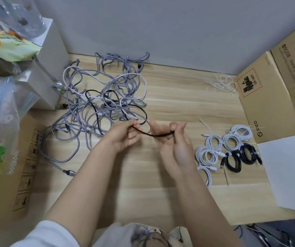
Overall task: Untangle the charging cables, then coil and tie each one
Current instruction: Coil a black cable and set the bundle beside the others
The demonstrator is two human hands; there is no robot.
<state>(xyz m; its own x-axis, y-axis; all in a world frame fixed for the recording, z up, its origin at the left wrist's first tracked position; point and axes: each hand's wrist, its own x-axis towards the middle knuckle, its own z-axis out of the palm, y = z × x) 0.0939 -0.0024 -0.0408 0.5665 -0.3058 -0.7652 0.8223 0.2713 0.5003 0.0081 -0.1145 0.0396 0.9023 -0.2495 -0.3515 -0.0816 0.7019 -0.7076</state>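
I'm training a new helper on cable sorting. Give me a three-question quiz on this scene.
1. True or false: both hands grip the same thin black cable.
2. Which finished coils lie on the wooden table? A) only white B) white and black C) only grey
3. On which side of the left hand is the tangled pile of grey braided cables?

Key: 1 true; the right hand grips it too. 2 B: white coils, black coils. 3 Its left, further back.
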